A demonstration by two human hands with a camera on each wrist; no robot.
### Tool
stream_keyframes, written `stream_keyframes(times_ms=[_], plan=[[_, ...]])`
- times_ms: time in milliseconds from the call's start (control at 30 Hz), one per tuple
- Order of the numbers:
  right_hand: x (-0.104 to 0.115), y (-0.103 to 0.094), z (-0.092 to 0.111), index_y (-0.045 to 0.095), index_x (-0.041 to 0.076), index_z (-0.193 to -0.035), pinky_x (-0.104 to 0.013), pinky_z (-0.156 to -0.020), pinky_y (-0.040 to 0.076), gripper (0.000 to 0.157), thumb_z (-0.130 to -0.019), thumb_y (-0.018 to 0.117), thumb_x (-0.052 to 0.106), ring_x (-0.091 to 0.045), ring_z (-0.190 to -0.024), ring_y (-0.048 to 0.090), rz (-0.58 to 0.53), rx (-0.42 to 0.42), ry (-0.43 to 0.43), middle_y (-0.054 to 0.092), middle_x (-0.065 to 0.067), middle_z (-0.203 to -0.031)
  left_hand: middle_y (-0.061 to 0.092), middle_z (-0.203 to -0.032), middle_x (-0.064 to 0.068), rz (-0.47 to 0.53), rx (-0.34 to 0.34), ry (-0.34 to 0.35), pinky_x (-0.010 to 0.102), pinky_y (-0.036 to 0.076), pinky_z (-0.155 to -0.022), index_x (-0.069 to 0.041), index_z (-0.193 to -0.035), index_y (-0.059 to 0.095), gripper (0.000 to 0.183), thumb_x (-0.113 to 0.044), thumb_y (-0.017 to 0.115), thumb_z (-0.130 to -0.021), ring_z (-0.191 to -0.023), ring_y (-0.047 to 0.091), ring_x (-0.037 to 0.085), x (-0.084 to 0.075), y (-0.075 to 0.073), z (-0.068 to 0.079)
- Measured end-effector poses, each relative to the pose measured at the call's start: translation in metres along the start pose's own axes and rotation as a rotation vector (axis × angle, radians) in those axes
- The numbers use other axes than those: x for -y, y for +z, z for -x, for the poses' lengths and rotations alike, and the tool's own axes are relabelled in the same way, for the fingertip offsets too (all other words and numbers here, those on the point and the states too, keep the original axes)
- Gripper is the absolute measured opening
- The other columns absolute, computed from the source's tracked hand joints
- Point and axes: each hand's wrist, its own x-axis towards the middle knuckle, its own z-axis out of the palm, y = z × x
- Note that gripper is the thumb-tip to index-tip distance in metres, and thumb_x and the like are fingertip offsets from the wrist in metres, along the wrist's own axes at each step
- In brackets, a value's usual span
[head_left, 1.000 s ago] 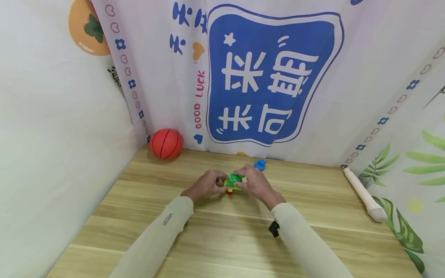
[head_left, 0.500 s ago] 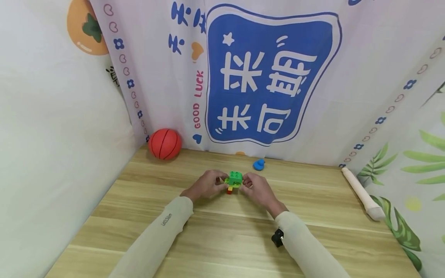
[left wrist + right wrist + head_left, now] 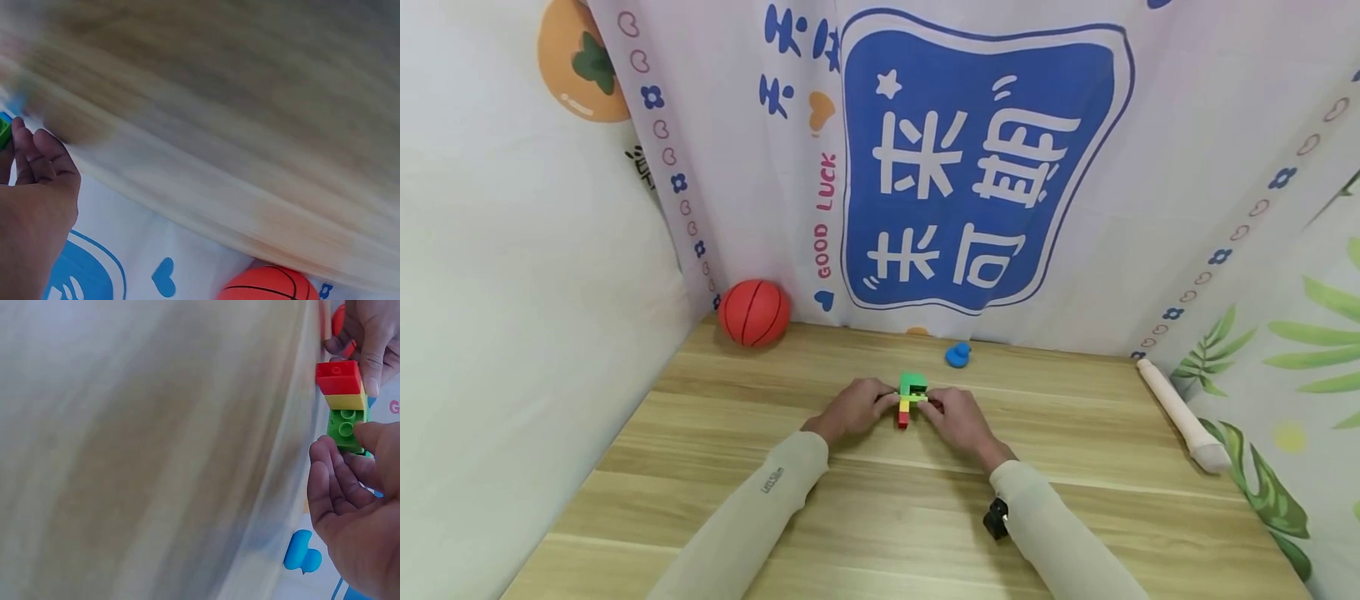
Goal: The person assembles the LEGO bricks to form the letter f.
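Between my two hands is a small build of toy building blocks, green on top, with a yellow block and a red block below. My left hand pinches its left side with thumb and fingers. On the other side my right hand pinches the light green plate part. In the right wrist view the red block and hollow green underside face the camera, with the right thumb against the green. Only a green corner shows by the left fingers in the left wrist view.
A red toy basketball stands at the table's back left corner. Behind the hands sits a blue toy duck. A pale microphone-shaped object lies along the right edge of the wooden table. Printed cloth hangs behind.
The right hand has gone from the top of the block build to its right side. The build has tipped, so its top studs no longer show and more red and yellow is visible below.
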Motion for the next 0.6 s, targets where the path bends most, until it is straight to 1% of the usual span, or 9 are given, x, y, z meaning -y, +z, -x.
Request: stream_keyframes(times_ms=[100, 167, 300, 433, 600], plan=[[-0.0001, 0.0012, 0.0012, 0.076, 0.007, -0.09, -0.023, -0.063, 0.04, 0.023, -0.107, 0.068, 0.019, -0.009, -0.066, 0.047, 0.028, 0.004, -0.023, 0.054, 0.005, -0.069, 0.077, -0.121, 0.006, -0.011, 0.02, -0.041, 0.045, 0.057, -0.104, -0.005, -0.133, 0.075, 0.035, -0.026, 0.056, -0.113, -0.104, 0.066, 0.016, -0.0029, 0.0018, 0.0005], [0.0002, 0.0023, 0.0016, 0.074, 0.007, -0.084, -0.022, -0.061, 0.037, 0.026, -0.107, 0.068, 0.019, -0.008, -0.063, 0.044, 0.035, 0.01, -0.032, 0.049, 0.006, -0.066, 0.076, -0.118, 0.006, -0.023, 0.023, -0.058, 0.044, 0.057, -0.102, -0.005, -0.133, 0.075, 0.034, -0.026, 0.056, -0.113, -0.101, 0.064, 0.017, -0.0039, 0.002, 0.0014], [0.0013, 0.0034, 0.0021, 0.069, 0.007, -0.077, -0.021, -0.059, 0.033, 0.032, -0.107, 0.068, 0.019, -0.007, -0.06, 0.041, 0.043, 0.031, -0.035, 0.045, 0.007, -0.063, 0.072, -0.11, 0.004, -0.072, 0.02, -0.054, 0.039, 0.056, -0.095, -0.008, -0.133, 0.076, 0.033, -0.025, 0.056, -0.113, -0.094, 0.06, 0.015, -0.0039, 0.0029, 0.0037], [0.0019, 0.0034, 0.0023, 0.066, 0.007, -0.075, -0.02, -0.058, 0.032, 0.033, -0.106, 0.069, 0.017, -0.007, -0.06, 0.04, 0.041, 0.049, -0.031, 0.044, 0.006, -0.063, 0.068, -0.106, 0.002, -0.083, 0.024, -0.06, 0.035, 0.053, -0.091, -0.008, -0.134, 0.076, 0.033, -0.026, 0.055, -0.114, -0.091, 0.056, 0.015, -0.0032, 0.0039, 0.0047], [0.0031, 0.0003, 0.0032, 0.068, 0.005, -0.081, -0.021, -0.06, 0.034, 0.026, -0.106, 0.068, 0.014, -0.009, -0.064, 0.042, 0.001, 0.099, -0.01, 0.05, 0.004, -0.068, 0.067, -0.106, 0.001, -0.063, 0.034, -0.073, 0.034, 0.052, -0.088, -0.008, -0.135, 0.075, 0.034, -0.027, 0.055, -0.114, -0.091, 0.056, 0.015, -0.002, 0.0048, 0.0054]])
